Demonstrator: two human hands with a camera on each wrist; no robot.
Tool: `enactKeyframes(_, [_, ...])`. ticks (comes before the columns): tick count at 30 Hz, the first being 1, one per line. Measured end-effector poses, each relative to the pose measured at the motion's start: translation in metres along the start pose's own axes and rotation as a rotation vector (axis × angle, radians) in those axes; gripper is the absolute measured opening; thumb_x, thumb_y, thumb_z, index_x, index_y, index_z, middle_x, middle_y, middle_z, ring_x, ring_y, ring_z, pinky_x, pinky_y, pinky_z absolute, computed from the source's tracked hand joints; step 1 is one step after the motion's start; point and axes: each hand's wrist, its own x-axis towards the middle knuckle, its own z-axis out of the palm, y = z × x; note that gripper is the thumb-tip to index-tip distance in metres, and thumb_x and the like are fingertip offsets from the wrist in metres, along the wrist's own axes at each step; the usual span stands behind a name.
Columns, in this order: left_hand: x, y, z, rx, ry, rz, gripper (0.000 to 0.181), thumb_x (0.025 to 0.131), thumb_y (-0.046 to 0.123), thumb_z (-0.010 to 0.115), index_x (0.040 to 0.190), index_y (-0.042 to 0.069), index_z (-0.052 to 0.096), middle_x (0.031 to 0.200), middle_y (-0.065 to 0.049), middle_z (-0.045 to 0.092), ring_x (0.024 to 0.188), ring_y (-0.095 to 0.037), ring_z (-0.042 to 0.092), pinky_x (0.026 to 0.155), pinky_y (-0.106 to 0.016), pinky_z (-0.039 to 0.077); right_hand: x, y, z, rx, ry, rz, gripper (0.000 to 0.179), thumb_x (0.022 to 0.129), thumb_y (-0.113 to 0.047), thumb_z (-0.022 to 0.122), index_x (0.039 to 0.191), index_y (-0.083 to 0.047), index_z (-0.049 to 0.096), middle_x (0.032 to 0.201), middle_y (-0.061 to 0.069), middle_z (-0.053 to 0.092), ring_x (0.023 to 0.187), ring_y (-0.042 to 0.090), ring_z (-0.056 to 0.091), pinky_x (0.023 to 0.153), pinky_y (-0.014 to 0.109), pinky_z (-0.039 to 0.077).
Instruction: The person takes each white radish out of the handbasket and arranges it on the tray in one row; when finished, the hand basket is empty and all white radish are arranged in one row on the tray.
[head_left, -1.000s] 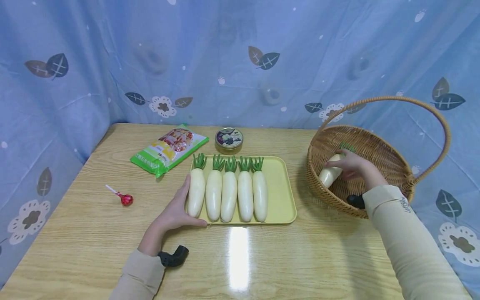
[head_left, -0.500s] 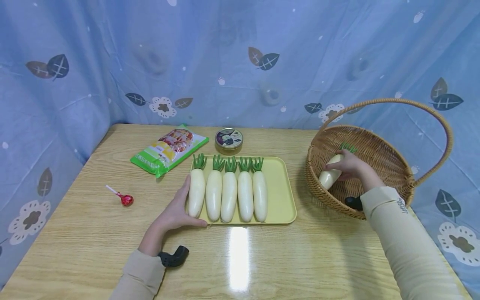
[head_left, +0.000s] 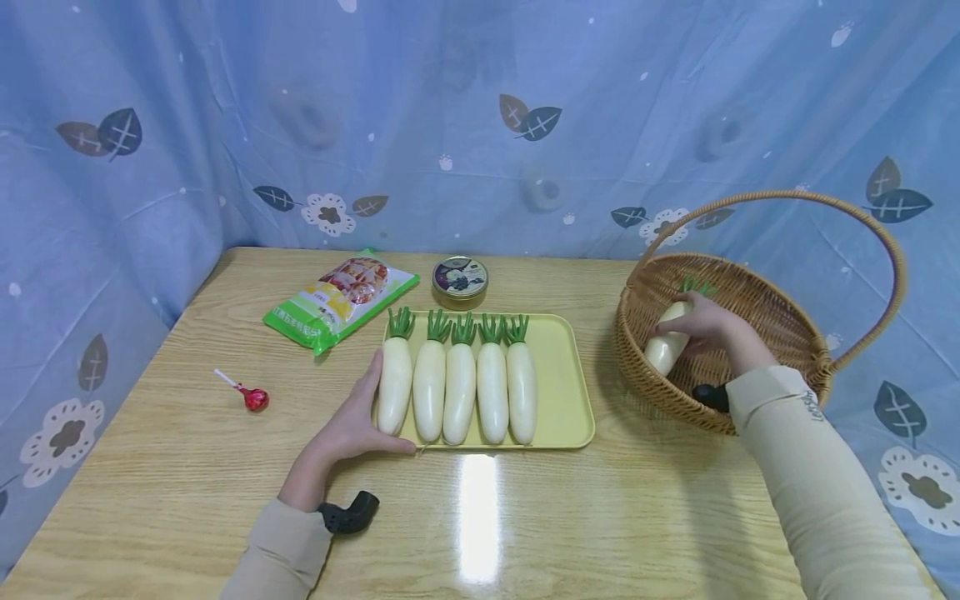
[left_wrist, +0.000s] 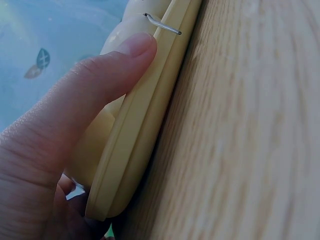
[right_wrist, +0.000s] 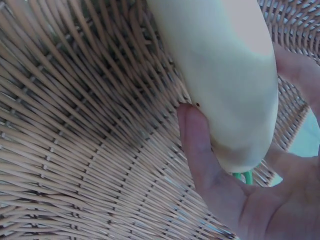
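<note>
In the head view, several white radishes (head_left: 461,392) with green tops lie side by side on a pale yellow tray (head_left: 558,383). My left hand (head_left: 352,425) holds that tray by its near left corner. The thumb (left_wrist: 107,70) lies on the front rim in the left wrist view, and the other fingers are mostly hidden at the left side. Over in the wicker basket (head_left: 738,283), my right hand (head_left: 705,327) grips another white radish (head_left: 666,353) from above. Close up, its thumb and fingers sit on both sides of that radish (right_wrist: 230,85), against the woven wall.
A green and white food bag (head_left: 341,300) and a round tin (head_left: 459,279) stand behind the tray. To the left lies a red lollipop (head_left: 255,399). The basket's tall handle (head_left: 810,197) arches above the right hand, and a blue curtain (head_left: 450,125) hangs behind the table.
Inside the basket, the right hand and its radish have shifted only slightly, with the radish turned a little more upright. The left hand and the tray stay where they were.
</note>
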Motion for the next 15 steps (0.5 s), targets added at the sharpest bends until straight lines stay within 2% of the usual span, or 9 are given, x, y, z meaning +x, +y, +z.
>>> enactKeyframes(7, [0.0002,-0.0011,0.0005,0.007,0.003,0.002,0.144,0.047,0.047,0.088,0.146,0.013,-0.011,0.152,-0.014,0.000,0.137,-0.035,0.004,0.107,-0.055,0.012,-0.0024,-0.0028,-0.0059,0.013,-0.015,-0.026,0.089,0.088,-0.018,0.058,0.140,0.008,-0.010,0.125,0.041,0.018,0.091,0.038,0.052,0.077,0.047,0.052])
enactKeyframes(15, [0.0004,-0.0023,0.0008,0.001,0.006,0.008,0.143,0.048,0.046,0.088,0.146,0.014,-0.011,0.152,-0.014,-0.001,0.137,-0.034,0.003,0.107,-0.055,0.011,-0.0082,-0.0081,-0.0103,0.023,0.000,-0.062,0.088,0.087,-0.015,0.058,0.141,0.007,-0.008,0.126,0.040,0.019,0.093,0.038,0.051,0.078,0.047,0.051])
